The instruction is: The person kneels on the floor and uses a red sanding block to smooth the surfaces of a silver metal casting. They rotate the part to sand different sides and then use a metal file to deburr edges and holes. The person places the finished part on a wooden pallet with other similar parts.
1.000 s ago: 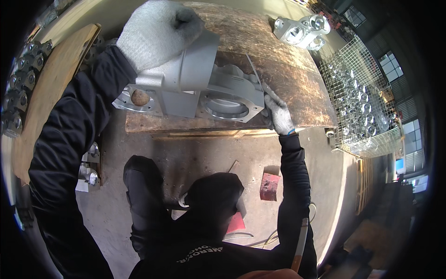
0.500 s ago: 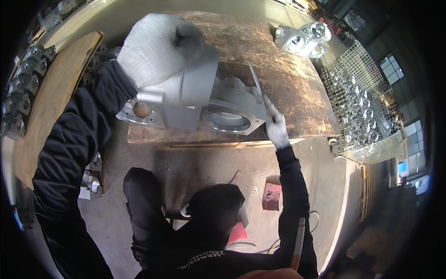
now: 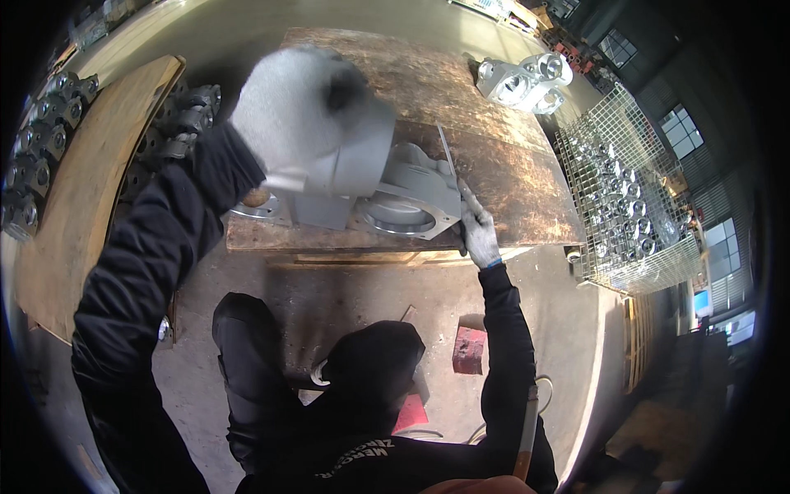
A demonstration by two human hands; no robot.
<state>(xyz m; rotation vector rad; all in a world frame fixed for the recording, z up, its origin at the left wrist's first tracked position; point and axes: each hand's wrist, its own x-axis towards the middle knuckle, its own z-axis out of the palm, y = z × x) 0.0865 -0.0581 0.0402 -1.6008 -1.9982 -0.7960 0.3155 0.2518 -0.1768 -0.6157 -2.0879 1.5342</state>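
Observation:
A large grey metal casting with a round flanged opening lies at the near edge of the wooden table. My left hand, in a whitish glove, is curled over its upper left part; it is blurred and its fingertips are hidden. Low at the casting's right side, my gloved right hand is closed on a thin flat file. The file's long blade points away from me along the casting's right flank. The gripped end is covered by my fingers.
Another casting stands at the far right corner of the wooden table. Beyond the right edge is a wire cage of metal parts. A wooden board and more castings are on the left. A red block lies on the floor.
My right hand and the file have shifted a little toward me along the casting's side. My left hand has moved slightly right and nearer, staying over the casting. The whole view has shifted slightly.

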